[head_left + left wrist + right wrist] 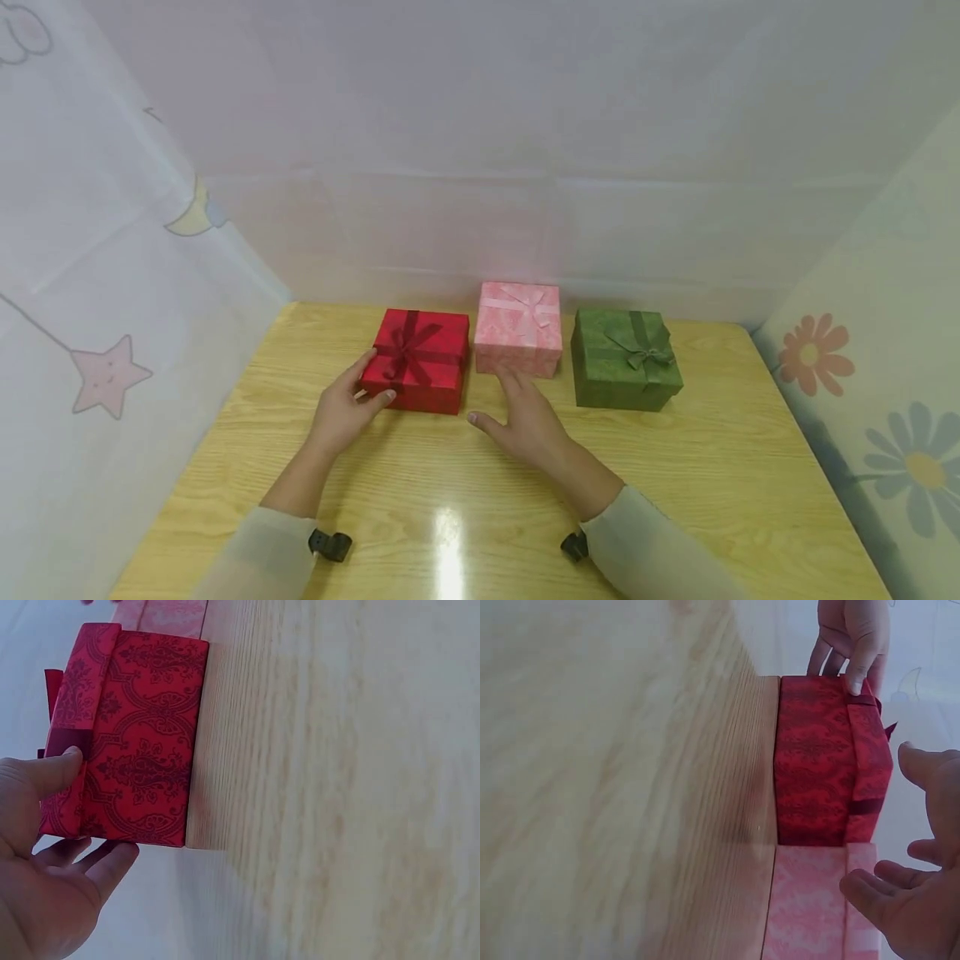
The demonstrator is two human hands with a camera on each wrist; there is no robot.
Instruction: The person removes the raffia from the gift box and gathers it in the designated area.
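A red gift box (441, 372) with a dark red ribbon and bow stands on the wooden table. At its front left corner my left hand (342, 417) holds it, thumb on the front at the lid and fingers along the left side, as the left wrist view shows. My right hand (534, 427) is spread in front of the pink gift box (498, 327), its fingers loosely extended and nothing in its grasp. Whether those fingertips touch the pink box (806, 900) I cannot tell. The red box (814, 757) also shows in the right wrist view.
To the right of the pink box sits a green gift box (611, 383) with a green bow. The table (405, 492) meets a pale cloth backdrop (480, 167) behind the boxes. Cloth walls printed with a star and flowers rise at both sides.
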